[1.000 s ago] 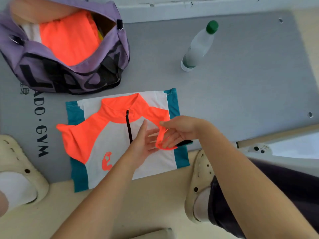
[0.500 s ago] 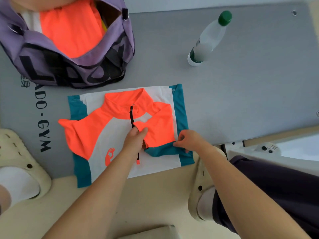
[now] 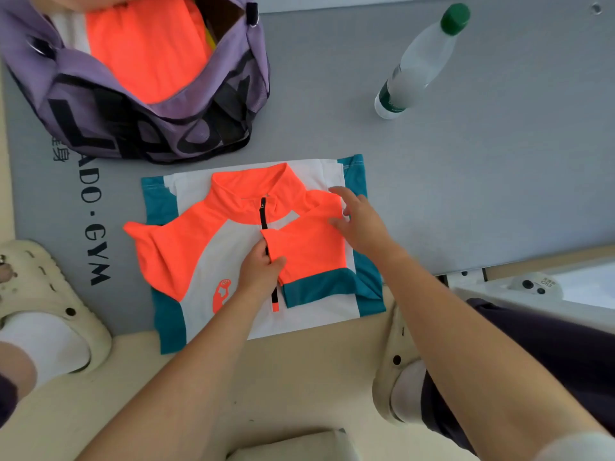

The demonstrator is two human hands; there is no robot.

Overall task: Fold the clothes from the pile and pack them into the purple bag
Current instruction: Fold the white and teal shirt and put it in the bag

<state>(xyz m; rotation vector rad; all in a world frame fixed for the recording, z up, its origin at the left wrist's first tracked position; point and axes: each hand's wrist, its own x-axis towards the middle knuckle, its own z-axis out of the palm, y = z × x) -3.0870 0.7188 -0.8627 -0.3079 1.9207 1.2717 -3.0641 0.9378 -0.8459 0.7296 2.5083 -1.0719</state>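
Observation:
A white, orange and teal zip-neck shirt (image 3: 213, 261) lies flat on the grey mat, its right sleeve folded in over the chest. My left hand (image 3: 261, 267) pinches the inner corner of that folded orange sleeve near the black zip. My right hand (image 3: 361, 221) rests with spread, straight fingers on the sleeve's outer shoulder part. The left sleeve still sticks out to the left. The purple bag (image 3: 146, 121) stands open at the top left with folded orange and white clothes inside.
A clear plastic bottle with a green cap (image 3: 419, 61) stands at the upper right on the grey gym mat (image 3: 466, 161). My cream clogs are at the left (image 3: 43, 304) and the right (image 3: 396, 367). A white object (image 3: 539, 287) lies at the right edge.
The right sleeve has been folded over the chest and laid flat. My right hand moved from the sleeve's lower hem up to its shoulder and spread out. My left hand stays on the sleeve's inner corner.

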